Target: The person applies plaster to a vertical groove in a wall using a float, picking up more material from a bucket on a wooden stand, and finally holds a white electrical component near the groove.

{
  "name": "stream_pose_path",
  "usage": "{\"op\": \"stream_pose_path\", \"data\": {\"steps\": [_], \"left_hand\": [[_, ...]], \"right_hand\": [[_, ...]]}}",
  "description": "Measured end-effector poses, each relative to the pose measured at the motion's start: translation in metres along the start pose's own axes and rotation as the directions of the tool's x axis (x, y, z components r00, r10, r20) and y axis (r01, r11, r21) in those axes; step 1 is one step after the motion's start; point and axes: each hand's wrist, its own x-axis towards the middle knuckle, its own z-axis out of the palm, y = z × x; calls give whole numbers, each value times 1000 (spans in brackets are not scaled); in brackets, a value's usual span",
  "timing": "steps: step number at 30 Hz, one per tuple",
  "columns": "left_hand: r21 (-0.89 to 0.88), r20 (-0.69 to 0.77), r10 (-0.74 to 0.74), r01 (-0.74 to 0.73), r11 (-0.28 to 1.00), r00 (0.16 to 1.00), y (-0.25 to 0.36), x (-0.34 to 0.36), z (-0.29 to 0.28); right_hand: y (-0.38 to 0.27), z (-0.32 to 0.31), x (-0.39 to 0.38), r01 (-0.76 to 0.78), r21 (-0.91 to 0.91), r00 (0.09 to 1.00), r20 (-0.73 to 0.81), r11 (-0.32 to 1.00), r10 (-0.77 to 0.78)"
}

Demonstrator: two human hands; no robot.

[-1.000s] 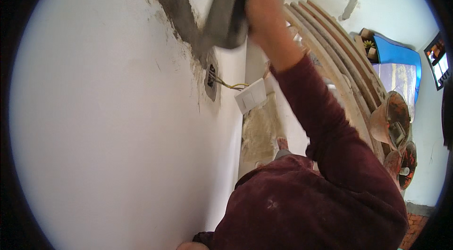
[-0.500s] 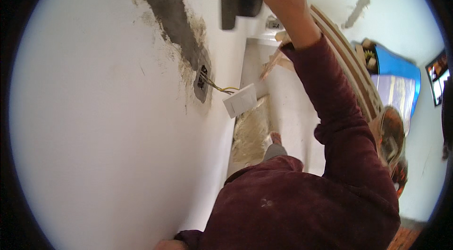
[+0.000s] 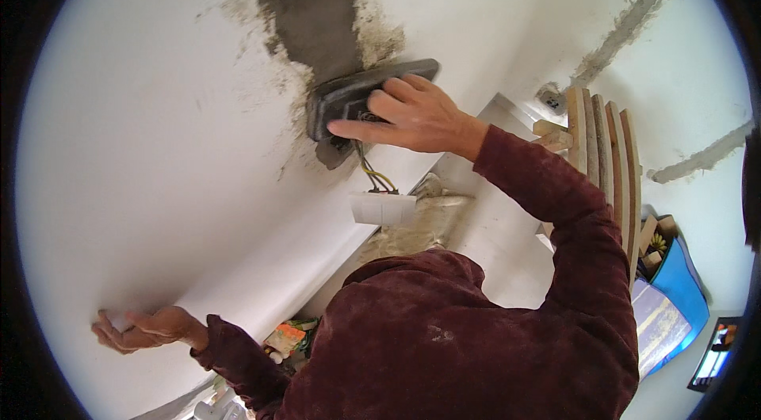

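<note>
My right hand grips a dark plastering float by its back, one finger stretched along it. The float lies against the white wall, over the lower end of a grey mortar strip. Just under it, several wires come out of the wall and carry a loose white switch plate. The float hides most of the wall box. At the lower left, my left hand is beside the wall, fingers apart and slightly bent, holding nothing; I cannot tell whether it touches the wall.
Wooden slats stand at the right, near another wall box and a second mortar strip. A blue container is farther right. Below the wall lies a dusty sheet. Several coloured items sit low beside my left sleeve.
My right hand has brought the float down and left, onto the strip's lower end. My left hand has come farther into view at the lower left. The whole view has shifted.
</note>
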Motion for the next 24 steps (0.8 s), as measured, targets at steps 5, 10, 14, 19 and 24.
{"op": "stream_pose_path", "data": {"steps": [5,10,14,19,24], "left_hand": [[-51,51,-98,100,994,994,36,-24,4],[-90,109,-43,53,995,993,44,-39,5],[-39,127,14,-9,999,992,53,-49,5],[-42,175,-16,23,999,984,66,-54,6],[-92,290,50,-24,996,956,56,-64,-13]], "right_hand": [[7,21,-19,-77,10,997,18,997,77],[38,3,-103,-319,3,929,201,948,312],[18,-17,-67,-291,86,954,94,953,283],[-12,10,1,-203,195,974,-60,960,218],[23,21,-75,-471,100,882,39,877,469]]}}
